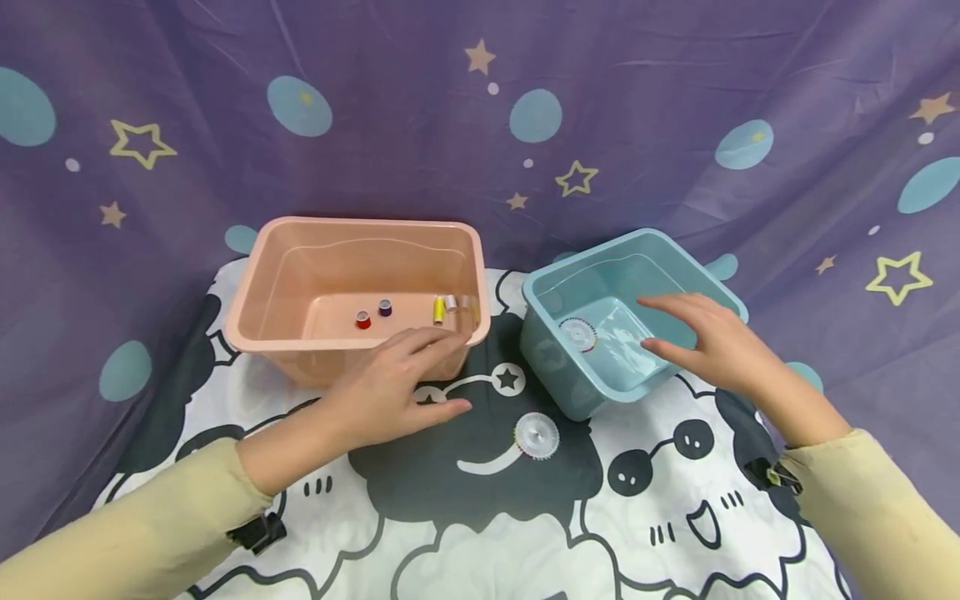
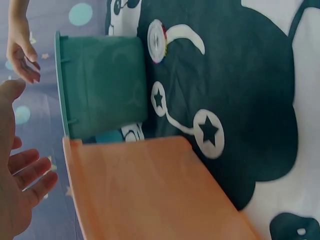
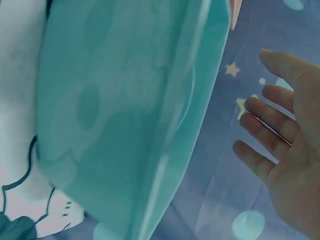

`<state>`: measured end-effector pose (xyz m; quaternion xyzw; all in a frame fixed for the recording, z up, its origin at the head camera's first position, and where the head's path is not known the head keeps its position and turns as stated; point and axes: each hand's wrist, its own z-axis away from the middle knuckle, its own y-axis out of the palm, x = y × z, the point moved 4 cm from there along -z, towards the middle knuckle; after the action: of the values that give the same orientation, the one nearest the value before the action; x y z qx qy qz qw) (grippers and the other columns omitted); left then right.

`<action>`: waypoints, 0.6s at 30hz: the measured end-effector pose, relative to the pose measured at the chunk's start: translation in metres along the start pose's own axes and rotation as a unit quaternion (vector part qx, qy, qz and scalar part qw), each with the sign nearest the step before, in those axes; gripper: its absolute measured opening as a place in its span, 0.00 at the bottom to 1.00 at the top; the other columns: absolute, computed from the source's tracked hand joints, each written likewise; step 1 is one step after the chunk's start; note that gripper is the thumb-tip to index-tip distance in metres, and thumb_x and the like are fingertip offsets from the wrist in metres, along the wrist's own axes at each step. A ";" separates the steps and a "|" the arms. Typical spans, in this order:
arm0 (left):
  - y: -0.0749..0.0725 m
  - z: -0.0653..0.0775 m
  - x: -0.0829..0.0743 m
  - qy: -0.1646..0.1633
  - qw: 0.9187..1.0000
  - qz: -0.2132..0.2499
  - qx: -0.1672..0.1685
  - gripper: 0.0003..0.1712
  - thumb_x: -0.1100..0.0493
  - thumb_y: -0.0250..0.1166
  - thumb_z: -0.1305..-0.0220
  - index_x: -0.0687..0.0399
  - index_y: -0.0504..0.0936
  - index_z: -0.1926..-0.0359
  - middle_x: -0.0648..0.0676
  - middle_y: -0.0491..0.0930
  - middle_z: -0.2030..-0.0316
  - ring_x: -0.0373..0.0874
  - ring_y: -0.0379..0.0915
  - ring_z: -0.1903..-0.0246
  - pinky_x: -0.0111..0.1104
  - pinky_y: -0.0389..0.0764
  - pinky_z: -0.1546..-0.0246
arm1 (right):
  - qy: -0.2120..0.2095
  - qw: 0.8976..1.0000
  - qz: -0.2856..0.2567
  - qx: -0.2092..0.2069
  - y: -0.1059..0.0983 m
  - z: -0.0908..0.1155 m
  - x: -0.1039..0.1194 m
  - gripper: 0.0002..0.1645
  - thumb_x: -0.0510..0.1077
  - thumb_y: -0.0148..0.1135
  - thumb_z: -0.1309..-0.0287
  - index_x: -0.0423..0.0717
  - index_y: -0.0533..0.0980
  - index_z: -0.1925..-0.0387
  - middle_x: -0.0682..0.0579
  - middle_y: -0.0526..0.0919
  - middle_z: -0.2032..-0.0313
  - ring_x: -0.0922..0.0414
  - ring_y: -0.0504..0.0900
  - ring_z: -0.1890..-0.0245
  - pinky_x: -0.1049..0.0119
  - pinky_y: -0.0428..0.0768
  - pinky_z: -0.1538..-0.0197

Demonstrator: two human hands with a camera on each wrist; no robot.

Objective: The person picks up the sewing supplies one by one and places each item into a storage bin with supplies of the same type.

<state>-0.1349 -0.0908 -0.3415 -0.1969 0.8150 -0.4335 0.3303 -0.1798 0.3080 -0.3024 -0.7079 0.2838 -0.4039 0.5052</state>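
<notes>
My left hand (image 1: 401, 383), fingers extended and holding nothing, is over the front right rim of the peach bin (image 1: 367, 232). On that bin's floor are a red thread spool (image 1: 363, 320), a dark purple spool (image 1: 386, 308), a yellow spool (image 1: 438, 311) and a white spool (image 1: 451, 303). Above the right side of the blue bin (image 1: 551, 362) hovers my right hand (image 1: 708, 337), thumb and fingers spread, nothing between them. A round pin wheel (image 1: 578, 335) edged with coloured pin heads lies inside the blue bin. Another pin wheel (image 1: 537, 436) lies on the cloth in front.
A black-and-white cartoon cloth (image 1: 510, 558) covers the surface under both bins. Behind them hangs a purple curtain (image 1: 420, 150) with stars and blue ovals. The bins stand side by side, with a narrow gap between their rims.
</notes>
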 end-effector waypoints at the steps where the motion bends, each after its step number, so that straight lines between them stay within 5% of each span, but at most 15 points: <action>1: 0.003 -0.002 -0.002 0.001 1.000 0.003 0.004 0.48 0.36 0.79 0.41 0.50 0.76 0.24 0.57 0.79 0.33 0.54 0.77 0.34 0.51 0.82 0.35 | 0.005 1.000 0.000 -0.003 0.001 0.004 -0.003 0.35 0.47 0.76 0.35 0.48 0.77 0.29 0.41 0.81 0.34 0.38 0.77 0.34 0.34 0.74 0.35; 8: 0.029 -0.008 -0.013 0.005 0.999 0.022 0.034 0.49 0.35 0.79 0.40 0.49 0.74 0.24 0.55 0.78 0.32 0.54 0.76 0.33 0.50 0.81 0.34 | 0.017 0.999 0.019 -0.035 0.005 0.028 -0.019 0.37 0.44 0.79 0.39 0.50 0.77 0.29 0.44 0.82 0.34 0.43 0.79 0.39 0.42 0.83 0.51; 18: 0.061 -0.009 -0.015 -0.006 0.997 0.035 0.066 0.48 0.35 0.78 0.40 0.45 0.74 0.23 0.51 0.79 0.33 0.50 0.77 0.34 0.46 0.83 0.37 | 0.043 0.996 0.020 -0.072 0.022 0.054 -0.045 0.39 0.47 0.77 0.37 0.49 0.75 0.27 0.43 0.77 0.29 0.34 0.72 0.30 0.30 0.71 0.34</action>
<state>-0.1332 -0.0432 -0.3833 -0.1487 0.7887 -0.4736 0.3627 -0.1569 0.3636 -0.3446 -0.7185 0.3477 -0.4028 0.4479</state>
